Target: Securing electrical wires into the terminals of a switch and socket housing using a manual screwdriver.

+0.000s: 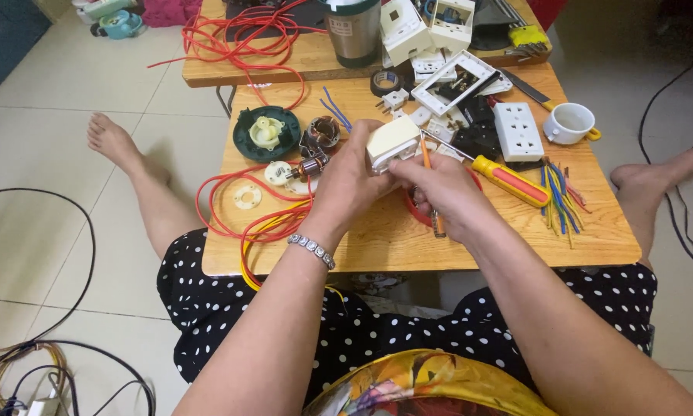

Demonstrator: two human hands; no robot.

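My left hand (pixel 346 181) grips a small cream plastic socket block (pixel 393 142) above the low wooden table (pixel 470 246). My right hand (pixel 443 192) is closed around a thin orange-handled tool (pixel 427 158), its upper end against the block. A red round object (pixel 417 212) lies partly hidden under my right hand. A yellow and red screwdriver (pixel 508 179) rests on the table just right of my hands.
A white multi-socket plate (pixel 518 129), a white cup (pixel 570 122), cut coloured wires (pixel 558 202), a dark green round housing (pixel 267 132), motor parts (pixel 319 137), red wire loops (pixel 238 212) and black tape (pixel 386 81) crowd the table. A metal flask (pixel 353 31) stands behind. Cables trail on the floor.
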